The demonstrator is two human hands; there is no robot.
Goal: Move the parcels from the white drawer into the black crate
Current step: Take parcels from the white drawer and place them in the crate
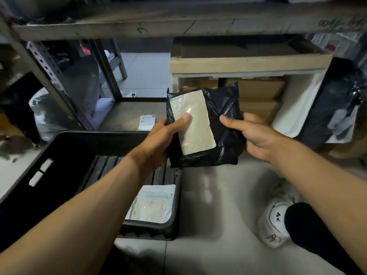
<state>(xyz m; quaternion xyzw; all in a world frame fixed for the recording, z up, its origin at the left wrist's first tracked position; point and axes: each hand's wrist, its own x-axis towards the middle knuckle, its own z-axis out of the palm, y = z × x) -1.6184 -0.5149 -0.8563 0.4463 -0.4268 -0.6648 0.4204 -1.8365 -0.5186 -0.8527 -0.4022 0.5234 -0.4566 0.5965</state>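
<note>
- A grey tiled floor [218, 195] lies below a metal shelf rack [59, 92].
- Both hands hold a black parcel [224, 124] between the white drawer [297, 108] and the black crate [65, 167].
- Left hand [160, 139]: thumb presses the parcel's pale label [194, 124], fingers curled behind.
- Right hand [252, 133]: thumb on top, fingers wrapped underneath.
- A white parcel [153, 203] lies in the crate.

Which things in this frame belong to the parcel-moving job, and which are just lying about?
Job:
- black parcel, held by left hand and right hand
- black crate, a white parcel already inside
- white drawer, brown boxes still in it

Lying about:
- metal shelving
- small labelled packet on the low shelf
- white shoe
</note>
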